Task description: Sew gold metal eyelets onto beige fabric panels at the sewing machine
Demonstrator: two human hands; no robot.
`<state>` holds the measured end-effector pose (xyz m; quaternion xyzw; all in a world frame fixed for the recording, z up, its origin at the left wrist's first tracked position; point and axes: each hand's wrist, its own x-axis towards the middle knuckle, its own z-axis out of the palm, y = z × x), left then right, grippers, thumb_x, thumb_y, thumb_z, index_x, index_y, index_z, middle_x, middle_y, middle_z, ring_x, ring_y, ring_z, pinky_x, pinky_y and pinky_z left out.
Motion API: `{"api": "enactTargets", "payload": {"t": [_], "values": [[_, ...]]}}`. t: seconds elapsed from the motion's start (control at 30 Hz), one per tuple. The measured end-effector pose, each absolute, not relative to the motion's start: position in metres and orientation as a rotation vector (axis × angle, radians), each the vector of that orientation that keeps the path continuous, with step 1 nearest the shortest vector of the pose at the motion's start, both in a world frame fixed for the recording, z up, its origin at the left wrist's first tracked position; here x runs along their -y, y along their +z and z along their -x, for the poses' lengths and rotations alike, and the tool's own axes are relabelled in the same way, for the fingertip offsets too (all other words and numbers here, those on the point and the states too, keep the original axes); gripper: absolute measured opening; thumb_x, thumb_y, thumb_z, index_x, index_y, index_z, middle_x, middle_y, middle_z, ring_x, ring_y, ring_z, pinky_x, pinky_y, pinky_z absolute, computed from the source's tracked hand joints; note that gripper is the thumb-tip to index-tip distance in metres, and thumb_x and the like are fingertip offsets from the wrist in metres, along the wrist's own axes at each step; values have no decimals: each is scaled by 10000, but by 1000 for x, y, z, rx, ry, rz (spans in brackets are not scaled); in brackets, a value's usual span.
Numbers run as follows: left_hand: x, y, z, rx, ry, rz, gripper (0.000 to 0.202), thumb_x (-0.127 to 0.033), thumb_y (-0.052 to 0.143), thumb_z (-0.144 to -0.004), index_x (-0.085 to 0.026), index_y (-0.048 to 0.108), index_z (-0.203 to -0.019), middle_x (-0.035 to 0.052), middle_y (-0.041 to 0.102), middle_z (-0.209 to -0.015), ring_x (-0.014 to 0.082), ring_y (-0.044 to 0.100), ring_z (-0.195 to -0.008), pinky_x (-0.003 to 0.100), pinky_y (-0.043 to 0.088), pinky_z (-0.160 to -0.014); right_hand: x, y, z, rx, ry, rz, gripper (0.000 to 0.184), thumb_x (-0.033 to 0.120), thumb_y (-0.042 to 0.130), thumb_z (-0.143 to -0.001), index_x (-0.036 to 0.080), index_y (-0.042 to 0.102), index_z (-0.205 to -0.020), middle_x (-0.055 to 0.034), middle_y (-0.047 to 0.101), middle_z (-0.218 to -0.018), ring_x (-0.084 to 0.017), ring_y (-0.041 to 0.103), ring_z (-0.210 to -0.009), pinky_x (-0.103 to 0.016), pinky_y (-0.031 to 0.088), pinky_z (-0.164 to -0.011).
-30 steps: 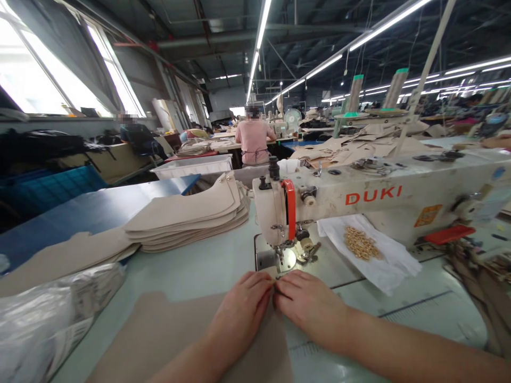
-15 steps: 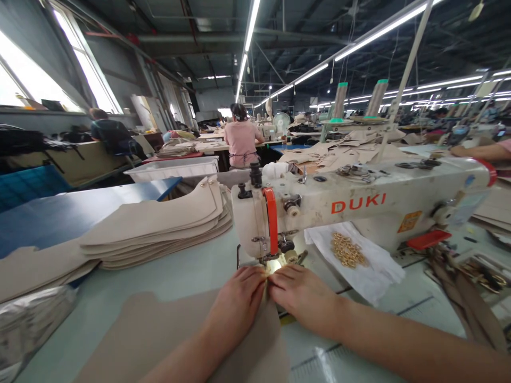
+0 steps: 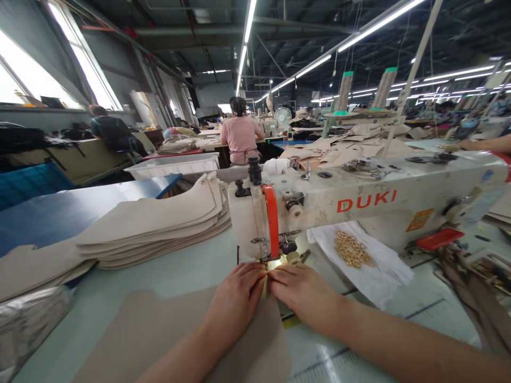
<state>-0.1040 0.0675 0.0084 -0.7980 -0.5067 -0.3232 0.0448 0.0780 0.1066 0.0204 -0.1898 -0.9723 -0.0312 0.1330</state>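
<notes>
A tan fabric panel (image 3: 159, 335) lies on the pale sewing table (image 3: 167, 271), its far edge right under the needle of the white DUKI sewing machine (image 3: 359, 205). My left hand (image 3: 235, 303) rests on the panel with fingers curled, pinching its edge just before the presser foot. My right hand (image 3: 307, 298) meets it fingertip to fingertip and presses the same edge from the right. The needle area is partly hidden by my fingers.
A stack of tan cut panels (image 3: 155, 223) lies to the left of the machine. Small gold metal fittings (image 3: 351, 250) sit on a white cloth under the machine arm. A plastic-wrapped bundle (image 3: 27, 324) is at far left. A person in pink (image 3: 241, 138) sits at a table ahead.
Both hands have slid the panel's edge forward, closer under the presser foot. The view has shifted slightly to the right.
</notes>
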Motion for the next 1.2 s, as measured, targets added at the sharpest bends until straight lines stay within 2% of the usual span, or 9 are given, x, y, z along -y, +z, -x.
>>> {"api": "enactTargets", "payload": {"t": [0.6,0.73,0.97,1.2], "values": [[-68,10,103,1589,-993,2435,211,-185,468,-873,-190,678,-861,58,720,-879,181,659,-841,318,555,-800,-110,15,-76,2809,-45,557,168,123,552,-875,138,600,-1035,-86,629,-1084,-202,538,-1054,-333,411,-919],[-67,11,102,1593,-978,2447,213,-178,466,-878,-188,678,-868,58,716,-881,179,654,-846,320,553,-806,-109,11,-77,2780,-61,564,139,122,564,-870,136,609,-1001,-79,633,-1057,-199,548,-1033,-327,416,-911],[-53,15,104,1589,-858,2493,244,-141,478,-866,-175,657,-1028,77,704,-1034,205,614,-1020,379,524,-922,-105,15,-85,2782,-36,386,116,199,555,-899,159,604,-996,-39,640,-994,-169,549,-1012,-294,386,-948],[-45,17,103,1612,-666,2494,296,-147,425,-881,-140,645,-1080,98,675,-1143,196,606,-1087,361,496,-969,-107,15,-87,2821,-64,359,130,221,529,-914,168,613,-998,-39,641,-993,-176,551,-996,-300,405,-909]]}}
